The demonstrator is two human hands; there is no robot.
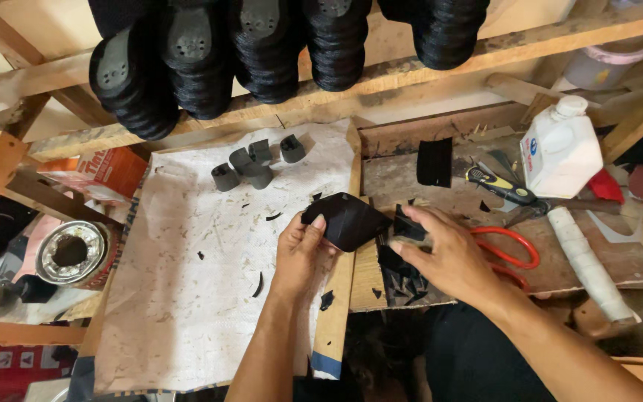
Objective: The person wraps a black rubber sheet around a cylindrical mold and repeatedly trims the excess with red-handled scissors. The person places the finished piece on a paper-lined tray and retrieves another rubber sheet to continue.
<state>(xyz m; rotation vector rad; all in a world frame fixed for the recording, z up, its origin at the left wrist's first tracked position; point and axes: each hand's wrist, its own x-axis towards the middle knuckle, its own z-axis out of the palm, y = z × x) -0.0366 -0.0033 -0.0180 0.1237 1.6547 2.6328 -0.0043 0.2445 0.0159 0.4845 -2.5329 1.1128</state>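
Fingers of the left hand closed narrow on the near edge of a black leather piece, thumb on top, holding it just above the right edge of the white work board. Right hand half open, fingertips curled down on a pile of black leather scraps at the near edge of the wooden bench; cannot tell if any scrap is really pinched. Probably light and soft, this black piece, bending easily, a little smooth on the surface, so best taken at an edge or corner between thumb and finger, not by the middle. Close behind the right hand, red-handled scissors; further back a yellow and black utility knife, a white plastic bottle and a white roll. At the far edge of the board, some grey heel blocks; above, stacks of black soles on a wooden rail. An open tin can at the left.
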